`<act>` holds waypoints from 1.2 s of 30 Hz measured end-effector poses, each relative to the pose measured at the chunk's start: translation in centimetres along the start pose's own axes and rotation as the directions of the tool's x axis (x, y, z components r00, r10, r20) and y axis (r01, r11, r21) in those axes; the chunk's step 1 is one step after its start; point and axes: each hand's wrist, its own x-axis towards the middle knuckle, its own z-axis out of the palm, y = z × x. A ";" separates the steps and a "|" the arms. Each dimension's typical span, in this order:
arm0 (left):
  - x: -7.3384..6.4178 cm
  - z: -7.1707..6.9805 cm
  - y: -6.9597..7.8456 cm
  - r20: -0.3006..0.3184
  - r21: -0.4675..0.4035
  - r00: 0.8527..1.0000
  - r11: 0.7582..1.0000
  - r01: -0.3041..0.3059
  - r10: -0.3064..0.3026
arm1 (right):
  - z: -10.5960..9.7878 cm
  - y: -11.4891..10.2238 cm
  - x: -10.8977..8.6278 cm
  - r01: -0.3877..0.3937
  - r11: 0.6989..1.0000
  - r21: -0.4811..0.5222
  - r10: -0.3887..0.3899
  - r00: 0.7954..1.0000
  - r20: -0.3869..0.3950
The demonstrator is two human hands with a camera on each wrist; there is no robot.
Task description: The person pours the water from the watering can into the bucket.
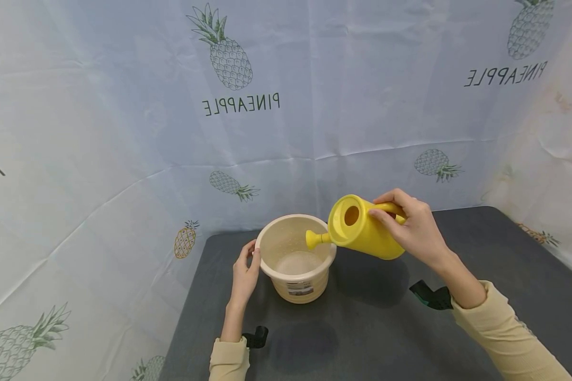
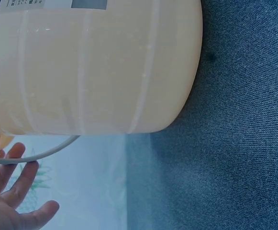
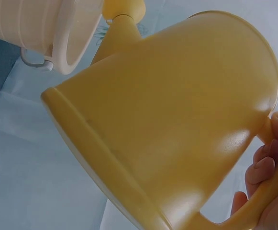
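A yellow watering can (image 1: 378, 235) is tilted to the left, with its sprinkler head (image 1: 313, 239) over the mouth of a cream bucket (image 1: 300, 288). My right hand (image 1: 416, 233) grips the can by its handle; in the right wrist view the fingers (image 3: 262, 170) wrap that handle. The bucket stands upright, and pale speckles dot its inner wall. At its left rim, my left hand (image 1: 244, 272) holds the bucket between thumb and fingers. In the left wrist view, several fingertips touch its grey bail handle (image 2: 45, 154), while the thumb is hidden. No clear water stream is visible.
The bucket stands on a dark grey table (image 1: 362, 338). A pale curtain (image 1: 338, 121) printed with pineapples hangs close behind and along the sides. Dark straps (image 1: 431, 296) are worn at both wrists.
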 end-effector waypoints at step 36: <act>0.1 -0.1 -0.1 0.004 -0.012 1.000 1.000 -0.016 0.016 | -0.2 -0.1 0.2 -0.002 1.000 0.005 0.002 1.000 0.010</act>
